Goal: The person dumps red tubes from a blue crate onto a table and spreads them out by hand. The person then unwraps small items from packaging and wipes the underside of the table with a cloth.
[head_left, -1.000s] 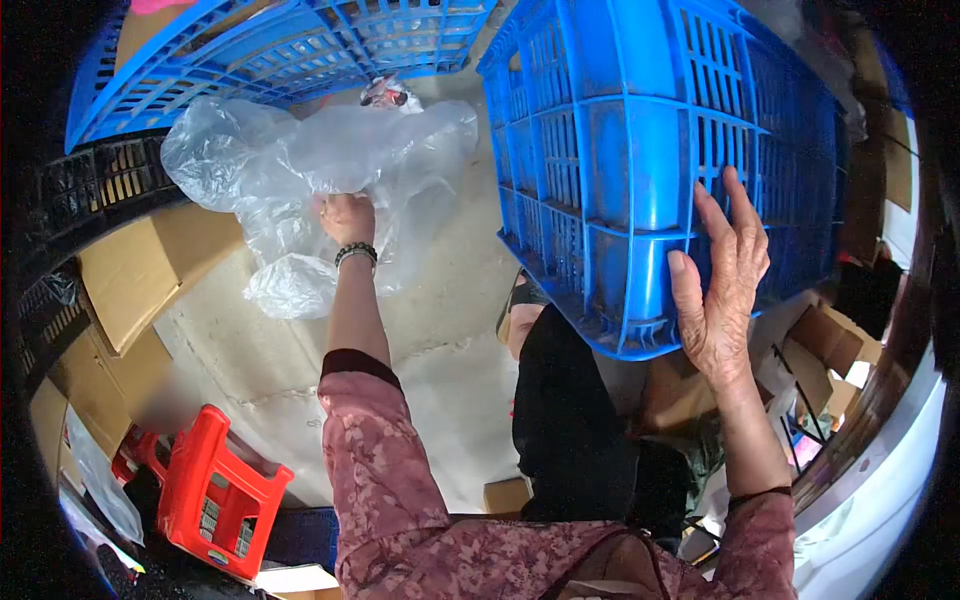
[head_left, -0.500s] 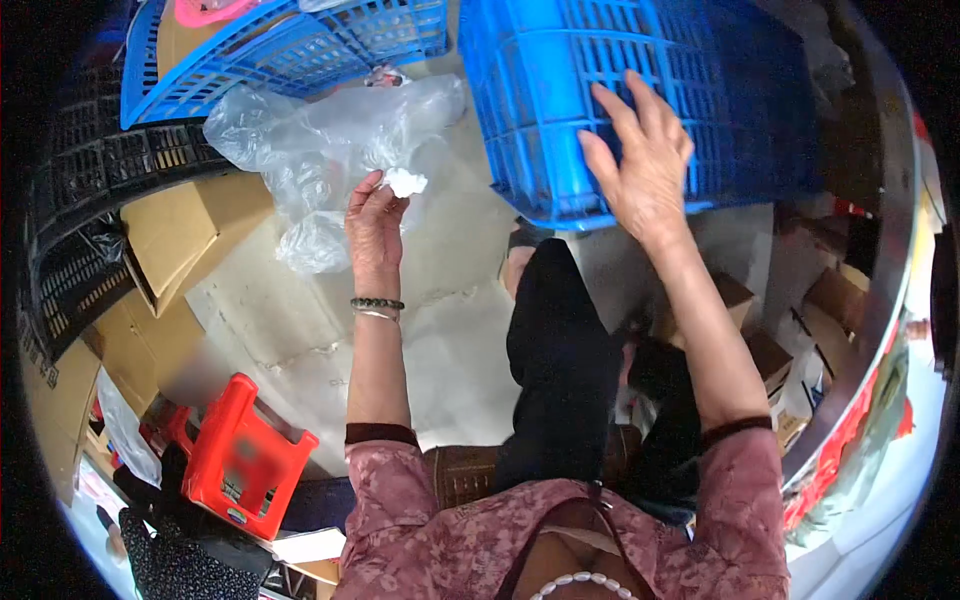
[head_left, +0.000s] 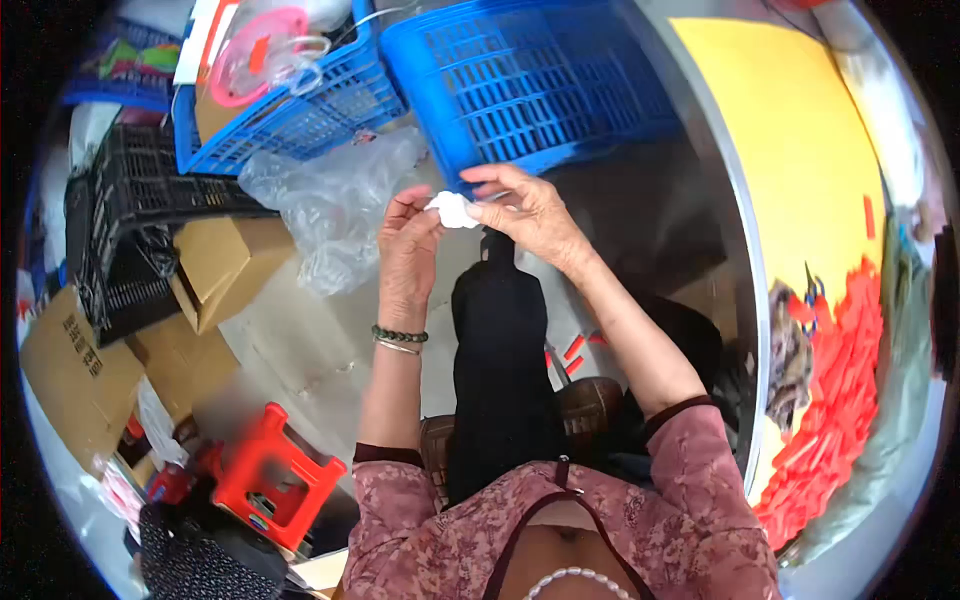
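Observation:
In front of my chest my left hand [head_left: 408,250] is closed in a pinch on a crumpled white tissue-like wad [head_left: 453,209]. My right hand [head_left: 540,222] meets it from the other side, thumb and a curled finger at the wad's right edge and the index finger stretched above it. Just beyond the hands stands a blue plastic crate [head_left: 440,120] with slatted sides. Clear plastic bags [head_left: 345,215] lie on the floor to the left of my left hand.
Left are another blue crate [head_left: 290,125] holding a pink item, a black crate [head_left: 150,200], a cardboard box [head_left: 235,265] and a red stool [head_left: 275,480]. Along the right runs a yellow-topped table [head_left: 790,130] with scissors [head_left: 812,290] and a heap of red strips [head_left: 840,370].
My right hand has let go of the blue crate and come over to the white wad in my left hand. The view has swung right, showing the yellow table.

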Tool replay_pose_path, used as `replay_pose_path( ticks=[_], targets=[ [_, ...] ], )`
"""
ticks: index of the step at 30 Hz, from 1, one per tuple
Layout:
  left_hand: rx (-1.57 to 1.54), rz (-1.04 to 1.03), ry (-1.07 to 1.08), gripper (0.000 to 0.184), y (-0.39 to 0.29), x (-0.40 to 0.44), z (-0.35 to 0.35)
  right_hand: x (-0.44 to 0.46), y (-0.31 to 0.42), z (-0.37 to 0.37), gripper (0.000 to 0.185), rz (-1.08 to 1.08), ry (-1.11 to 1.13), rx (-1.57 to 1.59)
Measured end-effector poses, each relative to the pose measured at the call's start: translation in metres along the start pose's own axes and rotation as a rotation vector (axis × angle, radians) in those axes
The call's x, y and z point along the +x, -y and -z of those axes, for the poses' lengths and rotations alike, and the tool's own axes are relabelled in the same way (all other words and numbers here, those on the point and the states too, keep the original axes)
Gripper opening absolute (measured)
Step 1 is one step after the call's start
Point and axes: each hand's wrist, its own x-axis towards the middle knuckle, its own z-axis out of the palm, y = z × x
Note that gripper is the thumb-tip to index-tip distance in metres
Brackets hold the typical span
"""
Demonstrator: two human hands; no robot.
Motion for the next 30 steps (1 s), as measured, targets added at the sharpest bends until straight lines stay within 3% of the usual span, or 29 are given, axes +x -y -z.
replay_pose_path(
  ticks=[5,12,18,20,24,26,28,30],
  targets=[
    [0.071,0.095,0.153,0.029,0.012,-0.018,-0.047,-0.050,0.001,0.030,0.026,-0.046,0.014,0.345],
    [0.108,0.241,0.243,0.025,0.041,-0.054,-0.093,-0.124,-0.003,0.055,0.025,0.007,-0.176,0.311],
    [0.287,0.322,0.260,0.020,0.040,-0.059,-0.082,-0.127,-0.010,0.041,0.020,0.010,-0.277,0.187],
    [0.394,0.362,0.319,0.022,0.024,-0.047,-0.073,-0.109,-0.019,0.029,0.019,-0.003,-0.281,0.182],
    [0.494,0.374,0.236,0.036,-0.014,-0.012,-0.020,-0.055,-0.022,0.003,0.019,0.059,-0.268,0.246],
    [0.642,0.223,0.088,0.036,-0.025,0.016,0.023,-0.015,-0.025,0.001,0.019,0.174,-0.372,0.150],
    [1.018,-0.059,0.032,0.037,-0.022,0.062,0.080,0.028,-0.025,0.009,0.020,0.223,-0.470,0.019],
    [1.350,-0.199,0.036,0.041,-0.024,0.108,0.120,0.064,-0.032,0.020,0.021,0.295,-0.523,-0.279]
  ],
)
